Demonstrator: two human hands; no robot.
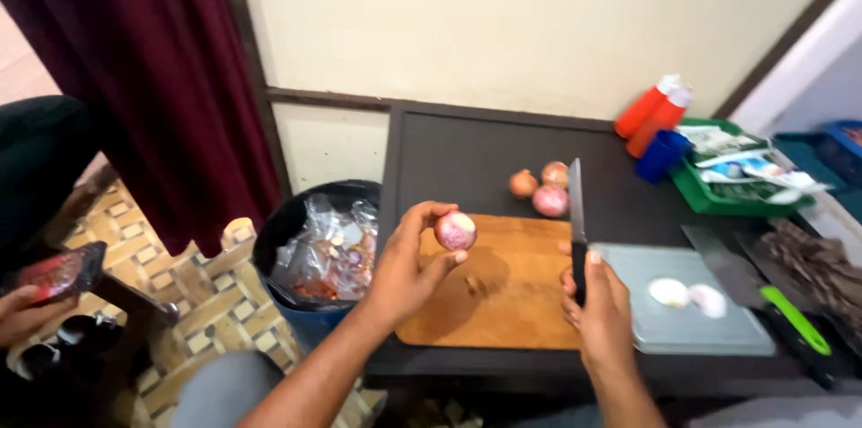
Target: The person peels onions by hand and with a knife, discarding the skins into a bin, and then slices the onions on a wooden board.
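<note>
You hold a peeled onion (456, 230) in your left hand (406, 268), raised above the left part of the wooden cutting board (503, 302) that lies at the front edge of the table (458, 154). The grip is narrow: thumb and fingertips pinch the onion from both sides, with most of its surface exposed. Your right hand (600, 313) is closed around the handle of a knife (576, 221), whose blade points away from you, toward the back edge of the table, over the right side of the board.

Risks from this position:
1. The fingertip pinch is light. A peeled onion is likely smooth and slick, so it may slip and drop onto the board or roll off the left edge toward the waste bin (314, 248) beside the table.
2. The blade stands close to the left hand. Any sideways swing of the knife could bring the edge against your fingers.
3. A round onion set down uncut may roll under the blade.

Appearance of the onion: small, round, pale pink to purple, glossy, with no dry skin visible. 3 more onions (540, 187) lie on the table just behind the board; 2 still carry brown skin. A grey tray (700, 329) at the right of the board holds 2 pale pieces (687, 294).
</note>
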